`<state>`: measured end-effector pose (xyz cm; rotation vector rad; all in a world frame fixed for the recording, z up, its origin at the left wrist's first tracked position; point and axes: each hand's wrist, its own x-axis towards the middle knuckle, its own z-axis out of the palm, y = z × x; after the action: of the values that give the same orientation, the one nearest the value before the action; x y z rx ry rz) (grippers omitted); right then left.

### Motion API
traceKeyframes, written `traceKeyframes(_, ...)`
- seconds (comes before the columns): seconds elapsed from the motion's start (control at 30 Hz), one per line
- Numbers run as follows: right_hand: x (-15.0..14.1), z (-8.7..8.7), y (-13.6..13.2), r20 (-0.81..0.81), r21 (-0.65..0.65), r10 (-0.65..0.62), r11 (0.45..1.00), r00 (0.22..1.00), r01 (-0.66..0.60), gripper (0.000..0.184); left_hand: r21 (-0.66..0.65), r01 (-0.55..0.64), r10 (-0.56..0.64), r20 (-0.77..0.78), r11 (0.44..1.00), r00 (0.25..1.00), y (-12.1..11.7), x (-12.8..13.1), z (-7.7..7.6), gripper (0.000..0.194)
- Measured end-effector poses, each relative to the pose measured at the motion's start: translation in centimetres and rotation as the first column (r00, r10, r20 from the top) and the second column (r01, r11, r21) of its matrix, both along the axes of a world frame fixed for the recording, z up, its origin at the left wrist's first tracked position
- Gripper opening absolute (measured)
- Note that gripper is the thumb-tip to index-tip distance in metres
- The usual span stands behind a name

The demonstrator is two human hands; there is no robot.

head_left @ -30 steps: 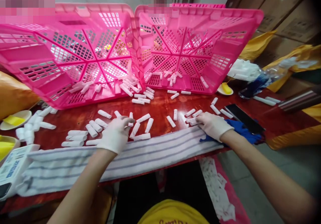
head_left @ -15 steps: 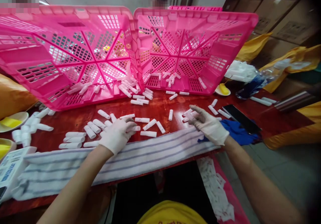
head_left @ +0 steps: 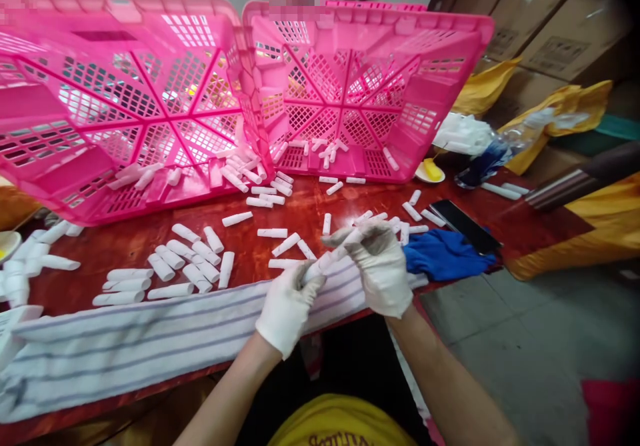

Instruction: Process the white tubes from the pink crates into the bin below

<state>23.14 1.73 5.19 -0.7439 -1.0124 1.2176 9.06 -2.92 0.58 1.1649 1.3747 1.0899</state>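
Observation:
Both of my hands wear white gloves and meet above the striped towel [head_left: 165,326]. Between them is a small white tube [head_left: 326,263], tilted up toward the right. My left hand [head_left: 287,309] pinches its lower end with thumb and fingers. At the upper end, the fingers of my right hand [head_left: 381,266] are closed around it, partly hiding it; the right glove is smudged grey at the fingers. Several similar tubes lie loose on the red table, in a cluster [head_left: 193,256] to the left and a few [head_left: 287,245] just beyond my hands.
Two pink crates [head_left: 165,116] [head_left: 345,106] lie on their sides at the back, with tubes inside. On the right are a blue cloth [head_left: 434,256], a dark phone [head_left: 465,227], a dish with something yellow [head_left: 431,170] and a bottle [head_left: 495,149]. Cardboard boxes [head_left: 555,49] are stacked behind.
My left hand has moved right from the tube cluster, and my right hand has come left and down. They now meet on one tube. The whole view has shifted slightly.

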Motion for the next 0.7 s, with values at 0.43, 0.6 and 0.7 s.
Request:
traceKeyframes(0.43, -0.2, -0.8, 0.0, 0.342, -0.186, 0.187, 0.974, 0.921, -0.129, 0.029, -0.158, 0.239, -0.178, 0.323, 0.958, 0.929, -0.1, -0.5, 2.3, 0.041)
traceKeyframes(0.6, -0.1, -0.5, 0.3, 0.322, -0.278, 0.147, 0.959, 0.935, -0.055, 0.029, -0.032, 0.100, -0.104, -0.182, 0.994, 0.978, -0.3, 0.1, 2.7, 0.038)
traceKeyframes(0.7, -0.3, -0.4, 0.1, 0.368, -0.262, 0.137, 0.964, 0.920, -0.039, 0.026, 0.067, 0.043, -0.018, -0.346, 0.997, 0.938, -0.3, 0.6, 2.7, 0.033)
